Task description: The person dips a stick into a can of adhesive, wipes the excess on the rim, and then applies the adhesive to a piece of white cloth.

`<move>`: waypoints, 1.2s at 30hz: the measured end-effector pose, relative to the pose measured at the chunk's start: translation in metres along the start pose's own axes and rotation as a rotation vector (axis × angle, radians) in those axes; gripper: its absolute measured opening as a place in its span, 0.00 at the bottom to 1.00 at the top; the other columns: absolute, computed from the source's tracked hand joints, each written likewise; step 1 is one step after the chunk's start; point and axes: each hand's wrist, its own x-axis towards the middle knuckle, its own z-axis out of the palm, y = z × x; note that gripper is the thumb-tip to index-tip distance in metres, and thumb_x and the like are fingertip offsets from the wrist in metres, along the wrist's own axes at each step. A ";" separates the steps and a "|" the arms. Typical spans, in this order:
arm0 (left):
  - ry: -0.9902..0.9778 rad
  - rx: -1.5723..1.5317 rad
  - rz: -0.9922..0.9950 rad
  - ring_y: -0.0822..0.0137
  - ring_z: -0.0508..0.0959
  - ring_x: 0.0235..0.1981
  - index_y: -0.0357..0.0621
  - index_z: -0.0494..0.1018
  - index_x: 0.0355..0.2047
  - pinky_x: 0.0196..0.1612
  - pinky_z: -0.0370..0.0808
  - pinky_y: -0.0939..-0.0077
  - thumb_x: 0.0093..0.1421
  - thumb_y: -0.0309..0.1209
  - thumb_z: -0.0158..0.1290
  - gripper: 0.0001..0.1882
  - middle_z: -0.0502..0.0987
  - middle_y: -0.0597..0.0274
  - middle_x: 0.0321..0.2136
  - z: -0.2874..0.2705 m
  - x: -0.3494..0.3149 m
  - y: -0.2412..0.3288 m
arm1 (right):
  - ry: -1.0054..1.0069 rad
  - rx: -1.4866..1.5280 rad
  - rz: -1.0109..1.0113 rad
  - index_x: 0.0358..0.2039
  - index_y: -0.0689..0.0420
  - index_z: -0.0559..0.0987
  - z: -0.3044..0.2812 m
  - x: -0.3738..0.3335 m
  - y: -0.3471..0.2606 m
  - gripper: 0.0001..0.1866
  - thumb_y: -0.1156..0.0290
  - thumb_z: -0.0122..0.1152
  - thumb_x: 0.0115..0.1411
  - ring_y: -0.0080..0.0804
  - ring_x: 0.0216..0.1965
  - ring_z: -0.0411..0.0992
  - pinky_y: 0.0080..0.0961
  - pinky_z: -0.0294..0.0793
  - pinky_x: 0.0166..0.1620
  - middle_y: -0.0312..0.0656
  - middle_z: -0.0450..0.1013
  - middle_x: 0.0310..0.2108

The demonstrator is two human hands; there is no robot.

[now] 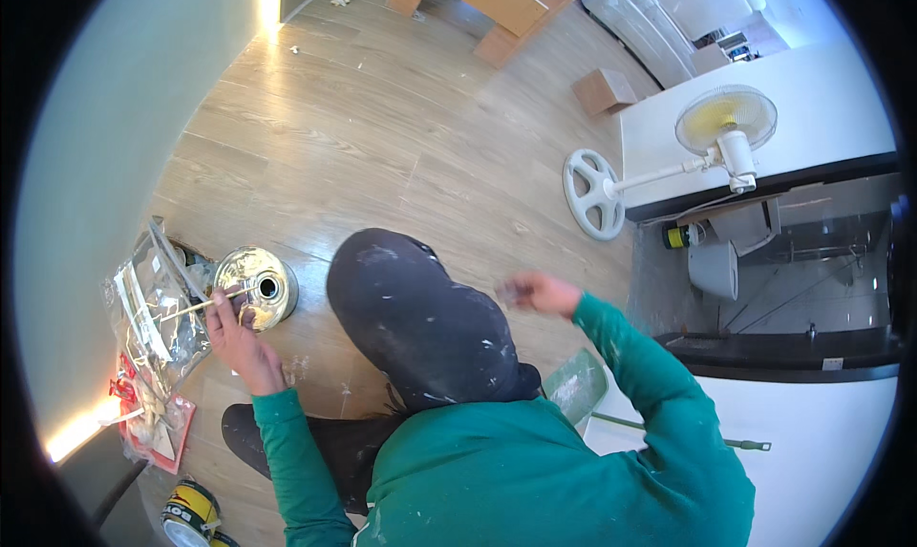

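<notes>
Down at the left, my left hand is closed around a thin pale stick. One end of the stick reaches toward the round dark opening of a shiny metal can, which stands on the floor. Whether the tip is inside the opening I cannot make out. My right hand hangs in the air to the right of my bent knee, its fingers smeared by motion. Beside the can lies a clear plastic bag with things in it, close to the left hand.
A red-edged packet and a black-and-yellow bucket are at the lower left by the wall. To my right are a green tray, a green pole and a standing fan. A cardboard box sits farther off.
</notes>
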 end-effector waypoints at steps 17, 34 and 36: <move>0.015 -0.048 0.008 0.77 0.78 0.36 0.44 0.78 0.44 0.34 0.71 0.84 0.71 0.37 0.53 0.11 0.82 0.67 0.37 0.001 0.008 -0.006 | -0.187 0.881 0.574 0.61 0.53 0.75 0.126 -0.044 0.131 0.24 0.70 0.64 0.64 0.34 0.56 0.75 0.34 0.73 0.60 0.44 0.77 0.55; -0.201 0.117 0.119 0.81 0.72 0.32 0.35 0.73 0.60 0.38 0.71 0.84 0.70 0.30 0.55 0.21 0.77 0.71 0.31 -0.024 0.015 -0.009 | 0.036 0.348 0.218 0.63 0.60 0.71 -0.074 -0.006 0.158 0.28 0.70 0.64 0.62 0.30 0.49 0.76 0.33 0.75 0.54 0.39 0.77 0.50; -0.193 0.107 0.151 0.81 0.72 0.33 0.36 0.71 0.62 0.39 0.72 0.84 0.70 0.30 0.54 0.22 0.77 0.71 0.32 -0.040 0.012 0.004 | -0.048 0.557 -0.191 0.68 0.59 0.62 -0.058 0.090 -0.008 0.37 0.64 0.66 0.62 0.34 0.60 0.69 0.38 0.68 0.62 0.39 0.70 0.61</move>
